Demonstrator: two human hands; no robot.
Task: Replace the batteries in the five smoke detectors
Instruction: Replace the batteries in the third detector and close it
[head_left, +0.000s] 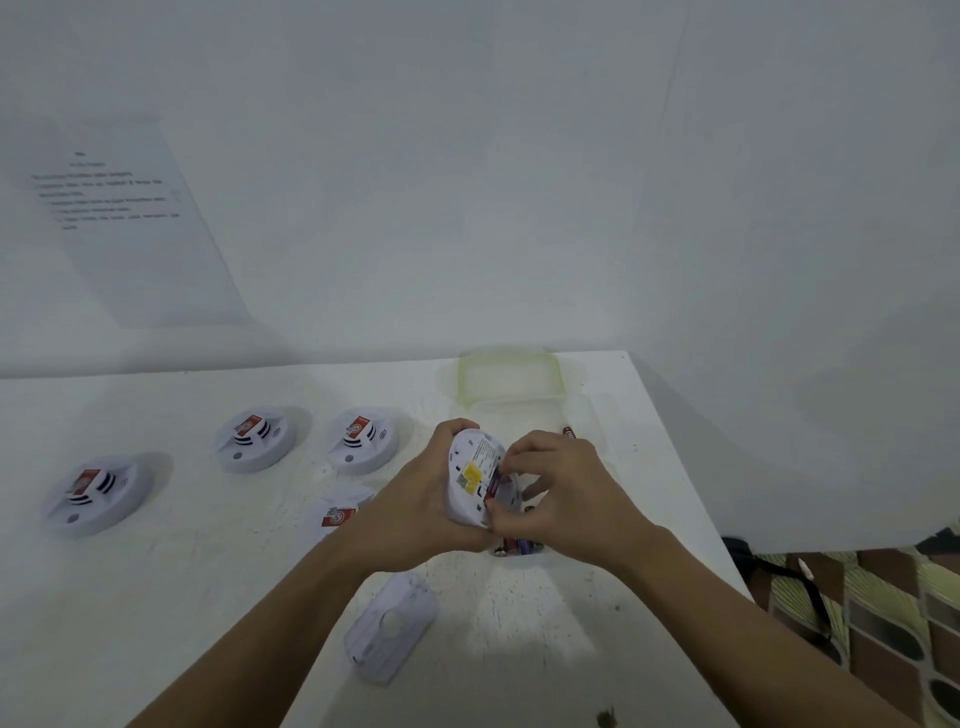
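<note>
Not a lot to be reported here tbh, only two arms are caught on camera. The left hand (415, 499) and the right hand (566, 493) are both seen bare, and the forearms are left uncovered from the wrists all the way to the bottom edge. The fingers are shown as fairly slim, and finer detail is lost to blur.
</note>
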